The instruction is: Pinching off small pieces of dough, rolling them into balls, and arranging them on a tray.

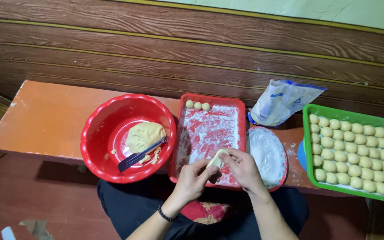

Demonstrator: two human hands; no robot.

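Pale yellow dough, a small piece of dough, sat pinched between both hands at the lower centre of the frame, just above the near edge of a red tray dusted white with flour. The left hand had its thumb and fingertips pressed against the lower side of the piece, and the right hand closed its fingers on the upper side, so the two hands met around it. A dark bracelet circled the left wrist.

At the far end of the tray, toward the upper middle, three small dough balls lay in a row, touching one another. Left of the tray stood a red bowl holding a lump of dough with a dark knife leaning across it. Just right of the tray was a plate of flour, and behind that a half-open plastic bag. At the right edge of the frame a green tray held many rows of finished balls, packed close. Everything rested on an orange bench against a wall of dark wooden boards.
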